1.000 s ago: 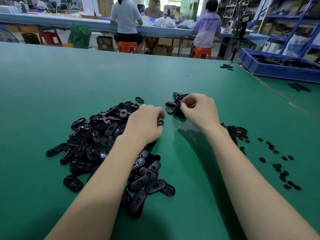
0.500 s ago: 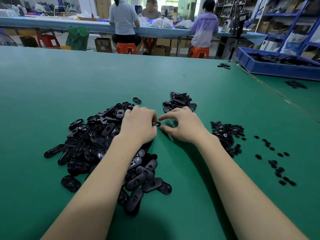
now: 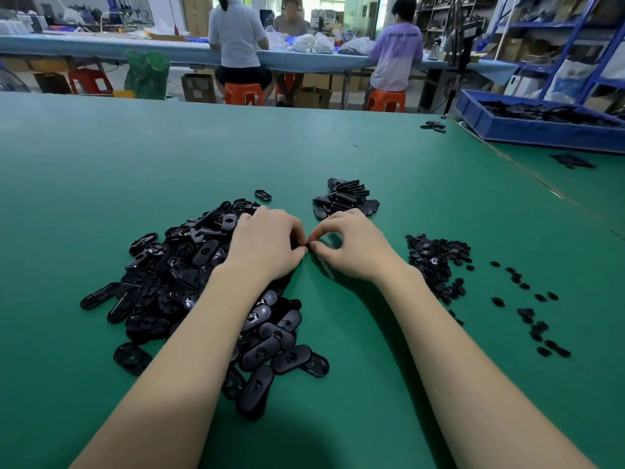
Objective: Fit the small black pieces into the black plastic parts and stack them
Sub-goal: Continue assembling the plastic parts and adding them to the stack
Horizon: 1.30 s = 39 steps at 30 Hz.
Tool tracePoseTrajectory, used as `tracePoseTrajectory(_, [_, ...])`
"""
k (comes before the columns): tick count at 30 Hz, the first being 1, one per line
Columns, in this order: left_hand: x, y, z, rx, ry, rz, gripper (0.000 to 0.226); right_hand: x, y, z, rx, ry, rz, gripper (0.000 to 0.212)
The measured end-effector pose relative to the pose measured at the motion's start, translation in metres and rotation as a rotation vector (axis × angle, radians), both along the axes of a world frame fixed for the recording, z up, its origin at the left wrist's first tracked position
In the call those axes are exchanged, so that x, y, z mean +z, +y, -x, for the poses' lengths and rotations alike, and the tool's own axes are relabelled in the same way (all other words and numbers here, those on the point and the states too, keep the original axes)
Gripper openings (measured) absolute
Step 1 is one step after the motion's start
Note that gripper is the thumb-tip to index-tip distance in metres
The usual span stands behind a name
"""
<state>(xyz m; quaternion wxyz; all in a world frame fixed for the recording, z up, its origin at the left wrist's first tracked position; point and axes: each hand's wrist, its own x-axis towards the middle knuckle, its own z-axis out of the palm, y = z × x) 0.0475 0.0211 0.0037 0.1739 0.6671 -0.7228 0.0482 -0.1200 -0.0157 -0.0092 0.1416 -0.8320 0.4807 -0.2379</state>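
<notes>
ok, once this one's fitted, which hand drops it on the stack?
Right, probably. The right hand sits just in front of the stack, while the left hand lies over the loose pile, handy for the next part.

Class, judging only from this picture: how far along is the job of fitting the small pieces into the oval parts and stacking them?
Done: a small stack lies beyond the hands. In hand: the left hand and right hand meet, fingertips pinching something tiny and black between them. Left: the big pile of oval parts and the small pieces, so most remains.
</notes>
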Motion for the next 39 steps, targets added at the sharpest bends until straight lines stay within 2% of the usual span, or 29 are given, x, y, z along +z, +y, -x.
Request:
tracePoseTrajectory(5, [-0.002, 0.000, 0.005, -0.049, 0.082, 0.054, 0.011, 0.002, 0.000, 0.005, -0.008, -0.024, 0.000, 0.023])
tracePoseTrajectory(9, [0.006, -0.002, 0.008, -0.063, 0.419, 0.048, 0.004, 0.001, 0.000, 0.007, -0.060, -0.089, 0.012, 0.039])
tracePoseTrajectory(13, [0.009, -0.003, 0.010, -0.079, 0.604, 0.054, 0.004, -0.001, 0.001, 0.001, -0.099, -0.165, 0.080, 0.025])
tracePoseTrajectory(16, [0.009, -0.003, 0.011, -0.063, 0.680, 0.070, 0.005, 0.000, -0.001, 0.002, -0.101, -0.208, 0.044, 0.015])
tracePoseTrajectory(19, [0.010, -0.003, 0.011, -0.032, 0.757, 0.070, 0.007, 0.001, 0.001, 0.003, -0.080, -0.304, -0.041, 0.020])
tracePoseTrajectory(22, [0.010, -0.003, 0.011, -0.027, 0.837, 0.035, 0.005, 0.002, 0.001, 0.002, -0.110, -0.279, -0.026, 0.020])
tracePoseTrajectory(24, [0.009, -0.003, 0.010, -0.048, 0.823, 0.000, 0.009, 0.004, 0.001, 0.004, -0.110, -0.250, -0.017, 0.015])
tracePoseTrajectory(27, [0.008, -0.002, 0.007, -0.099, 0.629, -0.035, 0.025, 0.007, 0.000, 0.011, -0.090, -0.184, -0.047, 0.017])
tracePoseTrajectory(30, [0.007, 0.000, 0.006, -0.098, 0.455, -0.069, 0.020, 0.012, -0.001, 0.019, -0.054, -0.152, -0.092, 0.018])
tracePoseTrajectory(33, [0.005, 0.002, 0.009, -0.074, 0.403, -0.070, 0.016, 0.019, -0.001, 0.026, -0.023, -0.110, -0.191, 0.017])
tracePoseTrajectory(36, [0.005, 0.002, 0.008, -0.084, 0.429, -0.069, 0.015, 0.032, -0.007, 0.048, -0.174, -0.046, -0.157, 0.006])
tracePoseTrajectory(39, [0.005, 0.001, 0.007, -0.088, 0.451, -0.073, 0.015, 0.043, -0.010, 0.080, -0.396, 0.079, -0.169, 0.012])
